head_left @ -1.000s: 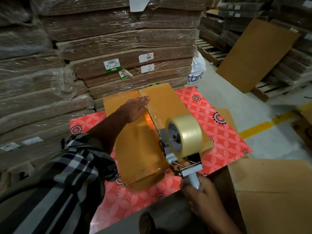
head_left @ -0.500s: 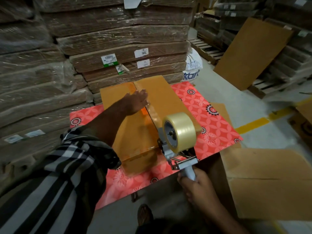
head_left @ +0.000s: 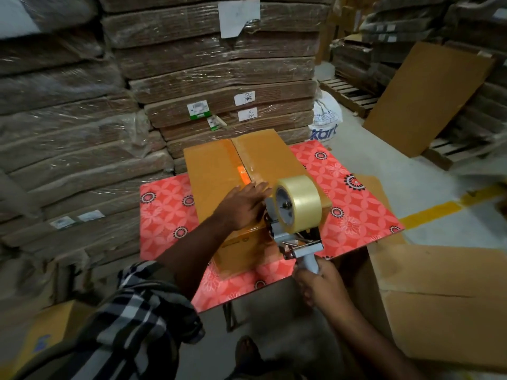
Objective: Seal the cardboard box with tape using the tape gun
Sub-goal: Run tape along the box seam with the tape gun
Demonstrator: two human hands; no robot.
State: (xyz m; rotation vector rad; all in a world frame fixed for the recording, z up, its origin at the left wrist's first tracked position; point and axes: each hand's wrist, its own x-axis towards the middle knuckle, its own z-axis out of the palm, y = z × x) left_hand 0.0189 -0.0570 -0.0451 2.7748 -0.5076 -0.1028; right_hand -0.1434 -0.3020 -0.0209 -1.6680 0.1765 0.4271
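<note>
- Since the earlier frame the left hand (head_left: 241, 205) has slid back along the seam toward the person, from the far half of the box (head_left: 216, 185) to the near end, and the tape gun (head_left: 295, 215) has drawn close beside it.
- Left hand lies flat on the box top, fingers spread and pressing on the tape strip (head_left: 242, 163); it grips nothing.
- Right hand (head_left: 318, 283) is clamped around the grey handle of the tape gun, holding it upright, with the roll (head_left: 299, 202) just beside the left fingertips.
- Box sits on the red patterned table (head_left: 356, 209), its two flaps meeting at a centre seam already covered by glossy tape along the far part.
- Near edge: the strip probably has to fold down the front face and be cut; if the gun is pulled away without tilting the blade in, the tape may stretch or tear ragged.
- Fingers sit very near the gun's mouth, whose cutter is hidden behind the roll, so a quick pull could catch them.
- If the left hand lifts early, the box could slide on the smooth table or the flaps could spring open and wrinkle the strip.
- Table edge is close to the box front, so a hard tug could drag the box toward it.
</note>
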